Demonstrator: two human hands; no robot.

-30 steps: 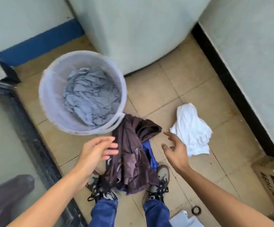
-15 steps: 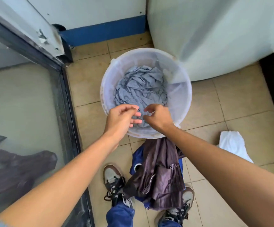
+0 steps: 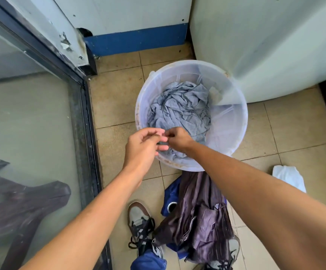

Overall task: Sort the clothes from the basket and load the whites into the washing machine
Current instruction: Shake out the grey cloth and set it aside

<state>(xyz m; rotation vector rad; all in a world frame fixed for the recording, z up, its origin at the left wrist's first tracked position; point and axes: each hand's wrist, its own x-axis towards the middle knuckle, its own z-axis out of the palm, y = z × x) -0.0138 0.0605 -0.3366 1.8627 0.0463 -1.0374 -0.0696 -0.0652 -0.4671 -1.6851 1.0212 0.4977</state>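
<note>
**laundrynoob:** Both hands have barely shifted over the last half second, they're a touch lower at the near rim of the basket (image 3: 236, 121) now, and a second ago they were hanging over the dark pile on the floor. Left hand (image 3: 143, 147) has its fingers loosely curled with the tips right against the other hand, and I can't tell if it actually has cloth. Right hand (image 3: 178, 139) is curled tight, pinching the near edge of the grey garment (image 3: 179, 110) that fills the basket

**spincycle_dan:** So how far along is the sorting?

**laundrynoob:** Partway, I'd guess. On the tiles there's a brownish-purple garment (image 3: 201, 219) lying on top of a blue one (image 3: 170, 193), between the shoes, so that looks like the darks pile. One white piece (image 3: 288, 176) sits well apart on the right. Only the grey thing is visible in the basket (anything under it is hidden). The washing machine (image 3: 265, 45) stands just behind the basket, touching or nearly so, and its opening is out of view, so I see nothing loaded yet

**spincycle_dan:** Any brand on the machine?

**laundrynoob:** Nope, no readable writing or labels anywhere, just a plain pale panel
</note>
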